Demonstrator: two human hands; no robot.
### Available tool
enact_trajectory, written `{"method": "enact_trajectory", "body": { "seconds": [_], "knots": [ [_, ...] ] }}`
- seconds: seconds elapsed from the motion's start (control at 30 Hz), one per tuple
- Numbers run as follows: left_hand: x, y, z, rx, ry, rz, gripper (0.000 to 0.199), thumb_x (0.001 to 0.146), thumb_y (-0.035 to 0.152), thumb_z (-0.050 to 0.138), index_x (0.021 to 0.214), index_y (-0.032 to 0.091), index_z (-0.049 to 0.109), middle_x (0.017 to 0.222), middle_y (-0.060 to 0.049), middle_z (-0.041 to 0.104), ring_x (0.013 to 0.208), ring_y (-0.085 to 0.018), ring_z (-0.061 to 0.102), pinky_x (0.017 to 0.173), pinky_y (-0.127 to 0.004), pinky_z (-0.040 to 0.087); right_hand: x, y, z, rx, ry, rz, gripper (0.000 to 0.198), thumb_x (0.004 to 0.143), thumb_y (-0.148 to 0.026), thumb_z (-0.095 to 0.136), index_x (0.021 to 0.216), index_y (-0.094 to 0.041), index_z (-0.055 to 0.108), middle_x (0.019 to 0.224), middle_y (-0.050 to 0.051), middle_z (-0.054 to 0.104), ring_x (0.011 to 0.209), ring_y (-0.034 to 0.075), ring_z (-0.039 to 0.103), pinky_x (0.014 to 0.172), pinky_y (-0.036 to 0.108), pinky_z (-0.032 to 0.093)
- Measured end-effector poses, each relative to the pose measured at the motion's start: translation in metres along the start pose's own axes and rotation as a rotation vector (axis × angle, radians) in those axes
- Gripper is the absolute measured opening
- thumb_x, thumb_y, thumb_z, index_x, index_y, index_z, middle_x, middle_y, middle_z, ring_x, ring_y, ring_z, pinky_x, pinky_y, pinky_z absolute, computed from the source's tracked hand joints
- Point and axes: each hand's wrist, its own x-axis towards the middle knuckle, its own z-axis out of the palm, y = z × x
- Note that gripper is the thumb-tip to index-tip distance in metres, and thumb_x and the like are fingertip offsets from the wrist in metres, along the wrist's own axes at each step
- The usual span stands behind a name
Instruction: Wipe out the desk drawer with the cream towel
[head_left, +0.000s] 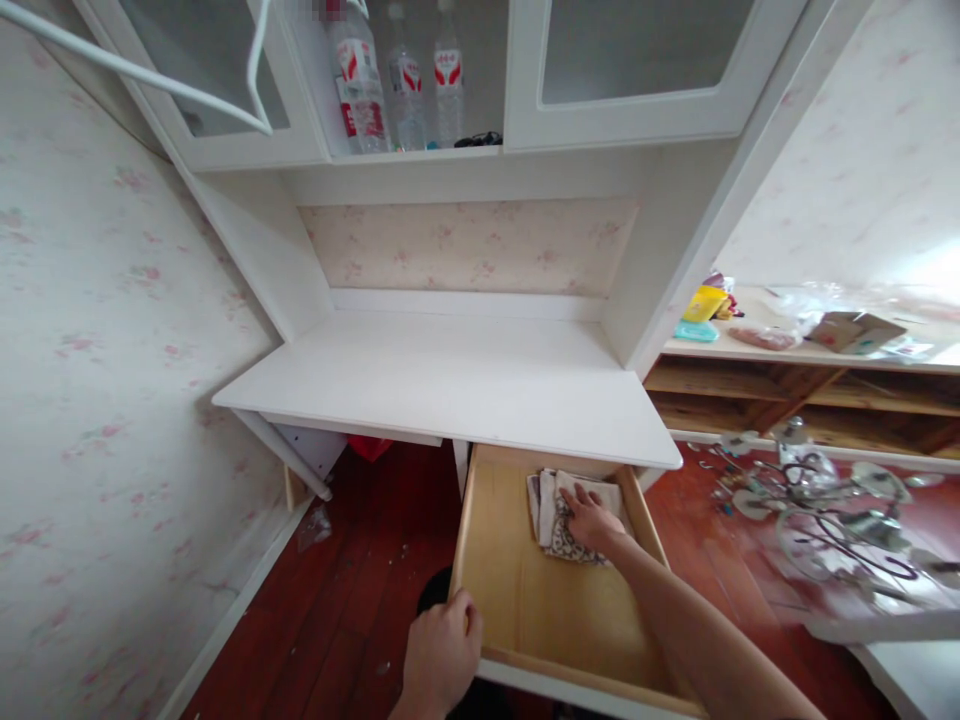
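A light wooden drawer stands pulled out from under a white desk. My left hand grips the drawer's front left corner. My right hand reaches into the drawer's back right part and rests on a small stack of folded cloths, white and patterned, with fingers pressed on the top one. The remaining floor of the drawer is bare wood.
Three water bottles stand in the open cabinet above the desk. A white hanger hangs at top left. A metal lamp fixture lies on the red wooden floor at right, below a shelf with a box and packages.
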Motion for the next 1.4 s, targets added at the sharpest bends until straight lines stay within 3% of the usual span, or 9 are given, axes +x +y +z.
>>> {"method": "enact_trajectory", "body": {
  "seconds": [0.1, 0.37, 0.53, 0.63, 0.73, 0.87, 1.07, 1.2, 1.4],
  "knots": [
    [0.000, -0.001, 0.003, -0.008, 0.030, 0.011, 0.028, 0.092, 0.029, 0.034, 0.085, 0.025, 0.062, 0.073, -0.002, 0.070, 0.071, -0.017, 0.067, 0.056, -0.024, 0.032, -0.020, 0.001, 0.006, 0.023, 0.001, -0.051, 0.070, 0.079, -0.021, 0.045, 0.147, -0.023, 0.031, 0.154, 0.012, 0.025, 0.137, 0.034, 0.028, 0.105, 0.047, 0.033],
    [0.000, -0.004, 0.007, -0.021, 0.087, 0.072, 0.026, 0.093, 0.027, 0.035, 0.084, 0.025, 0.060, 0.068, 0.000, 0.069, 0.067, -0.017, 0.066, 0.052, -0.026, 0.025, -0.101, 0.012, 0.043, 0.069, 0.015, -0.171, 0.072, 0.074, -0.014, 0.045, 0.144, -0.027, 0.038, 0.152, 0.009, 0.030, 0.136, 0.032, 0.030, 0.097, 0.045, 0.043],
    [-0.001, -0.004, 0.008, -0.021, 0.095, 0.085, 0.026, 0.093, 0.026, 0.035, 0.083, 0.024, 0.059, 0.067, 0.000, 0.068, 0.065, -0.016, 0.065, 0.052, -0.026, 0.024, -0.121, 0.016, 0.044, 0.117, -0.081, -0.243, 0.080, 0.069, -0.022, 0.057, 0.145, -0.025, 0.035, 0.154, 0.012, 0.026, 0.138, 0.035, 0.024, 0.104, 0.047, 0.036],
    [-0.001, -0.003, 0.008, -0.024, 0.109, 0.090, 0.027, 0.093, 0.026, 0.035, 0.083, 0.024, 0.059, 0.067, 0.000, 0.068, 0.065, -0.015, 0.065, 0.052, -0.025, 0.026, -0.117, 0.009, 0.042, 0.099, -0.145, -0.250, 0.100, 0.055, -0.027, 0.072, 0.146, -0.027, 0.031, 0.156, 0.012, 0.019, 0.137, 0.040, 0.024, 0.102, 0.050, 0.037],
    [-0.001, -0.004, 0.008, -0.042, 0.124, 0.091, 0.027, 0.094, 0.025, 0.034, 0.082, 0.025, 0.059, 0.068, 0.001, 0.068, 0.065, -0.015, 0.066, 0.052, -0.025, 0.027, -0.107, -0.016, 0.041, 0.042, -0.109, -0.171, 0.100, 0.053, -0.029, 0.075, 0.145, -0.032, 0.033, 0.156, 0.012, 0.018, 0.134, 0.041, 0.030, 0.095, 0.050, 0.042],
    [-0.001, -0.003, 0.009, -0.040, 0.125, 0.067, 0.027, 0.093, 0.025, 0.036, 0.083, 0.025, 0.060, 0.069, 0.001, 0.069, 0.066, -0.016, 0.066, 0.052, -0.025, 0.028, -0.090, -0.073, 0.039, 0.002, -0.058, -0.140, 0.096, 0.059, -0.042, 0.075, 0.144, -0.030, 0.034, 0.154, 0.015, 0.024, 0.132, 0.042, 0.032, 0.096, 0.051, 0.041],
    [0.000, -0.001, 0.009, -0.035, 0.082, 0.013, 0.026, 0.091, 0.026, 0.038, 0.085, 0.027, 0.064, 0.075, 0.000, 0.071, 0.072, -0.016, 0.068, 0.056, -0.023, 0.033, -0.080, -0.150, 0.050, -0.083, -0.073, -0.281, 0.097, 0.063, -0.045, 0.070, 0.148, -0.024, 0.028, 0.155, 0.019, 0.018, 0.136, 0.047, 0.020, 0.099, 0.059, 0.033],
    [0.003, 0.001, 0.006, -0.032, 0.017, -0.037, 0.027, 0.091, 0.026, 0.038, 0.088, 0.027, 0.066, 0.080, -0.001, 0.073, 0.077, -0.017, 0.068, 0.059, -0.022, 0.037, -0.066, -0.165, 0.052, -0.138, -0.074, -0.271, 0.091, 0.068, -0.037, 0.064, 0.149, -0.022, 0.025, 0.155, 0.019, 0.016, 0.136, 0.047, 0.020, 0.099, 0.060, 0.032],
    [0.006, 0.005, 0.002, 0.008, -0.057, -0.110, 0.029, 0.092, 0.027, 0.037, 0.096, 0.026, 0.066, 0.085, -0.004, 0.073, 0.081, -0.018, 0.069, 0.063, -0.023, 0.041, -0.011, -0.171, 0.022, -0.116, -0.051, -0.135, 0.087, 0.071, -0.029, 0.056, 0.150, -0.027, 0.019, 0.158, 0.014, 0.008, 0.137, 0.047, 0.016, 0.089, 0.065, 0.037]
  ]
}}
